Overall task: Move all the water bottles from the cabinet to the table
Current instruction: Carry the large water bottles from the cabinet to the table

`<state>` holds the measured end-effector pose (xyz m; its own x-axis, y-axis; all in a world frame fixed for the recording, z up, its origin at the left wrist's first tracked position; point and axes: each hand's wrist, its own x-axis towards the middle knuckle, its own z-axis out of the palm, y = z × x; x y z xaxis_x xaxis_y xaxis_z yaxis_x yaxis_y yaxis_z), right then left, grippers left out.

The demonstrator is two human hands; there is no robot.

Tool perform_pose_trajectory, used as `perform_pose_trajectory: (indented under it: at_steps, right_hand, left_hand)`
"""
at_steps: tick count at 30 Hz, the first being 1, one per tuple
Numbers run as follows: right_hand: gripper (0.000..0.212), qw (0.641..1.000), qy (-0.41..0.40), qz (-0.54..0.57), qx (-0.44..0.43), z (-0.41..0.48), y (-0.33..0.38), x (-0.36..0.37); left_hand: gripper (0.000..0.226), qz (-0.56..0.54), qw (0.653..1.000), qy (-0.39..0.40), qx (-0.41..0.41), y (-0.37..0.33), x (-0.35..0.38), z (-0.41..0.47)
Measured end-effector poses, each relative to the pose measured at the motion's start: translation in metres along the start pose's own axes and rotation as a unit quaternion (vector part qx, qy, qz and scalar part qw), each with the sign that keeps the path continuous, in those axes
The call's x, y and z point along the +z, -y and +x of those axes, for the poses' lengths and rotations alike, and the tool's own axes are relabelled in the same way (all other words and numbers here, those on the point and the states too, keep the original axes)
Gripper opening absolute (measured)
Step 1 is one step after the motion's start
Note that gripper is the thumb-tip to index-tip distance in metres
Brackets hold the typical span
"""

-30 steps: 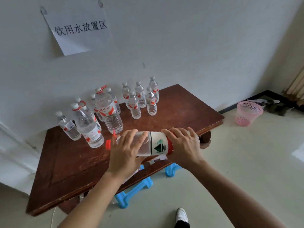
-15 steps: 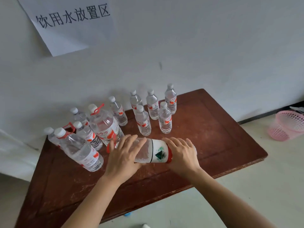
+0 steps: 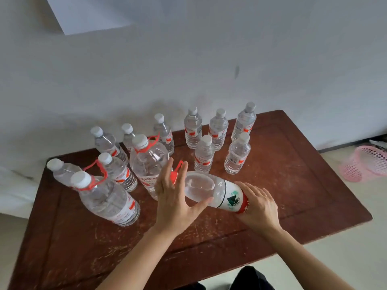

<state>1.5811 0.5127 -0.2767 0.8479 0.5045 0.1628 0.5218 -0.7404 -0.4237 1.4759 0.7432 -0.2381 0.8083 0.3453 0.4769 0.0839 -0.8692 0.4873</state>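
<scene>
While the hands (image 3: 173,197) (image 3: 258,206) hold the large bottle (image 3: 209,189) sideways, bare table (image 3: 293,185) spreads rightward.

A pale wall (image 3: 230,49) fills the upper half of the view. A white sheet of paper (image 3: 83,13) hangs on it at the top left, cut off by the frame, with only its blank lower corner showing. Further right, a small dark mark (image 3: 236,70) sits on the plaster.

A light floor (image 3: 345,237) shows at the lower right. On it, at the right edge, is a pink plastic basket (image 3: 368,164) with mesh sides, partly out of frame. Just behind the basket lies something dark and white, too cropped to tell. A dark skirting strip (image 3: 343,143) runs along the foot of the wall there. At the far left, a white ledge (image 3: 12,185) juts from the wall.
</scene>
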Motion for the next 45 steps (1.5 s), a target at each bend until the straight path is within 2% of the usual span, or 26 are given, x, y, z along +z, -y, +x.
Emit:
perform_pose_trajectory:
  at_steps: [4, 6, 9, 13, 16, 20, 23, 25, 30, 33, 36, 38, 42, 45]
  right_hand:
    - [0.077, 0.999, 0.003, 0.032, 0.000, -0.006, -0.006, 0.001]
    - [0.079, 0.998, 0.022, 0.054, -0.005, -0.002, -0.012, 0.001]
    - [0.081, 0.994, 0.057, 0.096, -0.016, 0.014, -0.016, 0.003]
    - [0.084, 0.982, 0.084, 0.164, -0.049, 0.037, -0.008, 0.018]
    - [0.094, 0.969, 0.121, 0.208, -0.051, 0.051, -0.001, 0.035]
    - [0.095, 0.959, 0.159, 0.234, -0.035, 0.065, 0.009, 0.048]
    - [0.096, 0.957, 0.174, 0.229, -0.035, 0.069, 0.003, 0.045]
    - [0.098, 0.954, 0.193, 0.228, -0.029, 0.067, -0.006, 0.042]
    - [0.109, 0.943, 0.210, 0.256, 0.020, 0.058, -0.025, 0.029]
    - [0.104, 0.939, 0.212, 0.265, 0.060, 0.051, -0.032, 0.023]
    - [0.097, 0.944, 0.211, 0.247, 0.052, 0.050, -0.040, 0.013]
    - [0.099, 0.946, 0.221, 0.236, 0.029, 0.048, -0.045, 0.004]
    - [0.089, 0.947, 0.236, 0.216, -0.006, 0.040, -0.057, 0.001]
    - [0.084, 0.951, 0.238, 0.198, 0.000, 0.030, -0.062, 0.008]
  left_hand:
    - [0.105, -0.038, 0.996, 0.051, -0.064, 0.005, 0.016, -0.006]
    - [0.101, -0.060, 0.994, 0.044, -0.078, 0.001, 0.020, -0.005]
    - [0.084, -0.067, 0.995, -0.010, -0.070, -0.007, 0.018, 0.005]
    - [0.060, 0.002, 0.997, -0.076, -0.019, -0.019, 0.012, 0.022]
    - [0.046, 0.028, 0.997, -0.072, 0.003, -0.026, 0.006, 0.037]
    - [0.033, 0.008, 0.997, -0.079, 0.004, -0.030, 0.000, 0.054]
    - [0.031, -0.024, 0.993, -0.117, 0.002, -0.036, 0.002, 0.058]
    - [0.031, -0.044, 0.993, -0.112, 0.013, -0.043, 0.004, 0.061]
    - [0.036, -0.070, 0.994, -0.023, 0.080, -0.075, 0.016, 0.072]
    - [0.041, -0.050, 0.992, 0.012, 0.113, -0.092, 0.030, 0.076]
    - [0.044, -0.033, 0.995, 0.016, 0.093, -0.098, 0.037, 0.078]
    - [0.044, -0.019, 0.997, 0.008, 0.075, -0.098, 0.035, 0.077]
    - [0.044, 0.039, 0.998, -0.028, 0.038, -0.096, 0.023, 0.061]
    - [0.045, 0.081, 0.994, -0.072, 0.002, -0.104, 0.017, 0.041]
